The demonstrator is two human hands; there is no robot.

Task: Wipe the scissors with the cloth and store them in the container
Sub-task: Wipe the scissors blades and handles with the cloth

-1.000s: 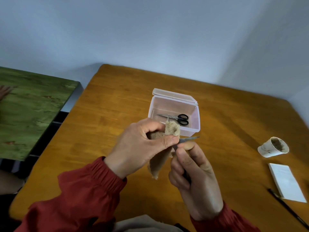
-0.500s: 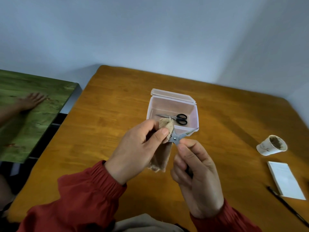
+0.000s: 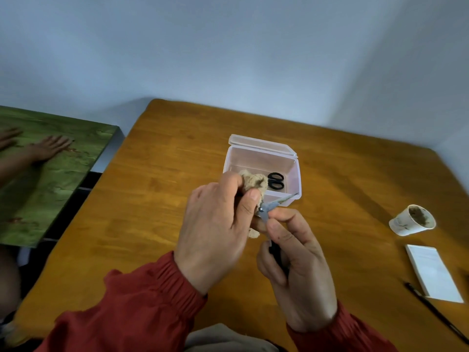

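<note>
My right hand [image 3: 297, 265] grips the scissors [image 3: 272, 207] by their handles, near the container [image 3: 295, 182]; my left hand [image 3: 215, 224] pinches the soft cloth [image 3: 255, 182] on the stiff, light, pointed blades.

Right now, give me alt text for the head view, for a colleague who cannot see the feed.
Over a wooden table, the left hand presses a tan cloth against small scissors held in the right hand. Behind them an open clear container already holds black-handled scissors. To the right lie a stained paper cup, a white notepad and a pen.
</note>
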